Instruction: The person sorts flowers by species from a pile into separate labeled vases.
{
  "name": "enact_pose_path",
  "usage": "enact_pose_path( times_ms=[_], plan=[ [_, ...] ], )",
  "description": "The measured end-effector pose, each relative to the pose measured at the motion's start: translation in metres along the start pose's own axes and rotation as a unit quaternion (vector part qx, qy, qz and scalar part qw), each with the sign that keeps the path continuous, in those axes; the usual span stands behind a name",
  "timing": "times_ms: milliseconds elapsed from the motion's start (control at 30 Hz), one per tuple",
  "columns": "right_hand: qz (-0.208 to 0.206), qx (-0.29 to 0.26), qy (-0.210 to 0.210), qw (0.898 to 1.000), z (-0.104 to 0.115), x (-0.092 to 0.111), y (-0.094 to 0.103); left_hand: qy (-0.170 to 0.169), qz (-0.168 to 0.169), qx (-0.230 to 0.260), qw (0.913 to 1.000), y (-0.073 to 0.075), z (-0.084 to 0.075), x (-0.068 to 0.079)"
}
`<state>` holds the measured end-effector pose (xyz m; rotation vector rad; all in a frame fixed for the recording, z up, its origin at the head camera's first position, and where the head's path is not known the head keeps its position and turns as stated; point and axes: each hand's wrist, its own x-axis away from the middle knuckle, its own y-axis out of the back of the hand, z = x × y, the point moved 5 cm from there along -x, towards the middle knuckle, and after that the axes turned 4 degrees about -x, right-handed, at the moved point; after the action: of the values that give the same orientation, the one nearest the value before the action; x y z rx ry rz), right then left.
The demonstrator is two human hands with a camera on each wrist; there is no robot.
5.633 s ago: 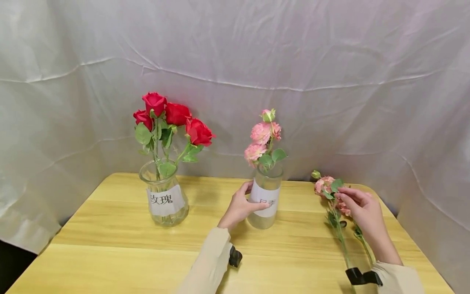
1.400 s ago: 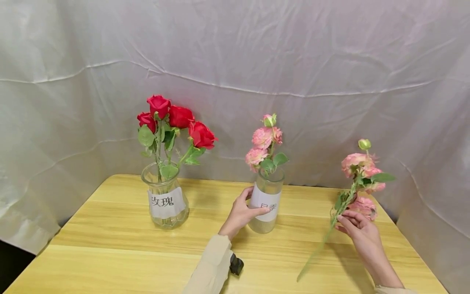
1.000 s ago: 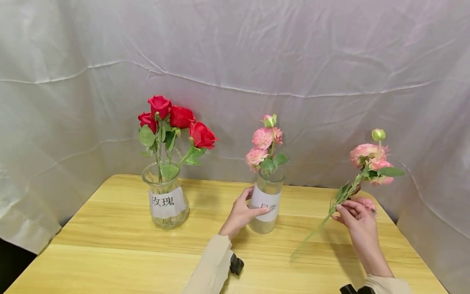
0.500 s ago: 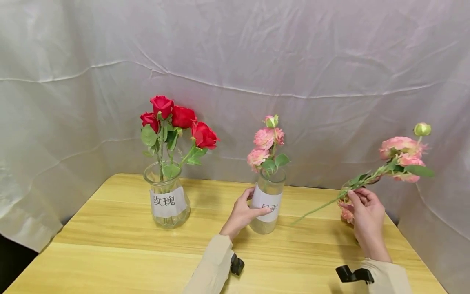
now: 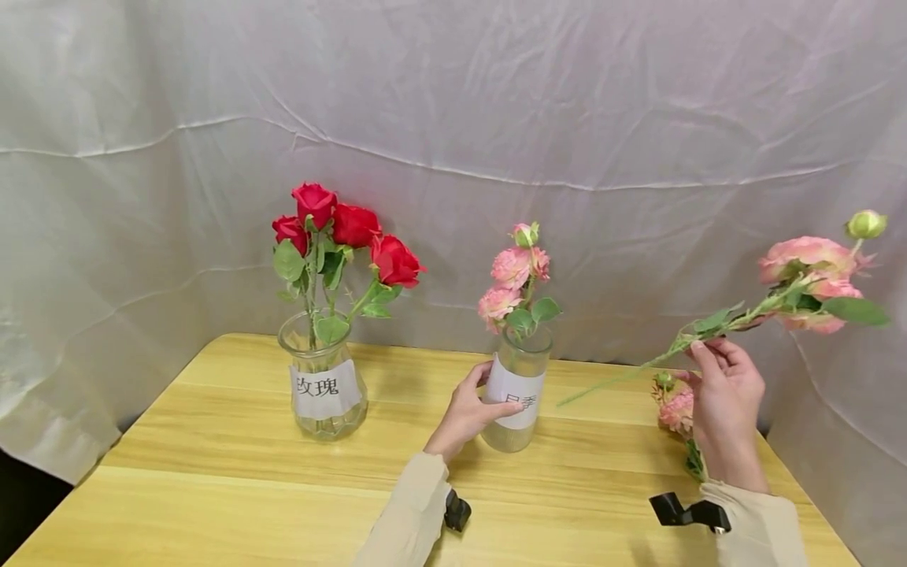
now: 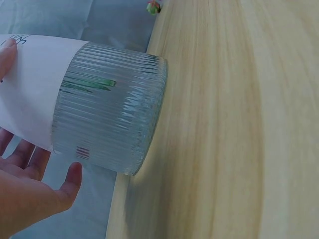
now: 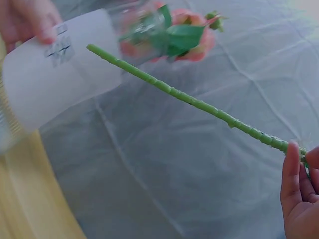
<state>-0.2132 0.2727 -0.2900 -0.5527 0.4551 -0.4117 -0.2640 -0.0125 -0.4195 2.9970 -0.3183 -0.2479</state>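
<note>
In the head view my left hand [image 5: 468,409] holds the cylindrical glass vase [image 5: 512,435], thumb across its white paper label. A pink flower spray with a green bud stands inside it. The left wrist view shows the ribbed base of the vase [image 6: 109,107] and a cut stem end through the glass. My right hand [image 5: 730,409] pinches a second pink flower spray [image 5: 811,272] by its stem, raised above the table. Its blooms point up to the right, and its bare stem [image 7: 189,99] slants down toward the vase.
Red roses [image 5: 354,227] stand in a wider labelled glass vase [image 5: 329,417] at the left. Another pink flower [image 5: 678,409] lies on the wooden table [image 5: 283,504], partly hidden behind my right hand. A grey cloth [image 5: 453,94] hangs behind the table.
My right hand has lifted the pink flower spray off the table and carried it up and right, tilting the stem flatter. My left hand has stayed on the vase.
</note>
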Motion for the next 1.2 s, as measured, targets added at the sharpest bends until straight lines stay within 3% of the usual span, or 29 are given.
enact_pose_path(
  times_ms=[200, 433, 600, 967, 1200],
  plan=[
    [0.025, -0.051, -0.001, 0.998, 0.009, -0.006, -0.016, -0.005, 0.000, -0.004, 1.0000, 0.002, -0.001, -0.001],
    [-0.001, -0.107, 0.000, 0.994, 0.013, -0.011, -0.036, -0.004, -0.002, -0.008, 1.0000, 0.002, -0.003, -0.001],
    [-0.012, -0.118, 0.001, 0.993, 0.012, -0.015, -0.049, -0.004, -0.002, -0.008, 1.0000, 0.003, -0.009, 0.002],
    [-0.002, -0.015, 0.035, 0.999, -0.001, -0.014, -0.061, -0.004, -0.001, -0.007, 1.0000, 0.000, -0.004, 0.004],
    [0.025, 0.052, 0.074, 0.996, -0.006, -0.010, -0.074, -0.009, -0.004, -0.008, 0.9999, 0.000, -0.005, 0.004]
  ],
)
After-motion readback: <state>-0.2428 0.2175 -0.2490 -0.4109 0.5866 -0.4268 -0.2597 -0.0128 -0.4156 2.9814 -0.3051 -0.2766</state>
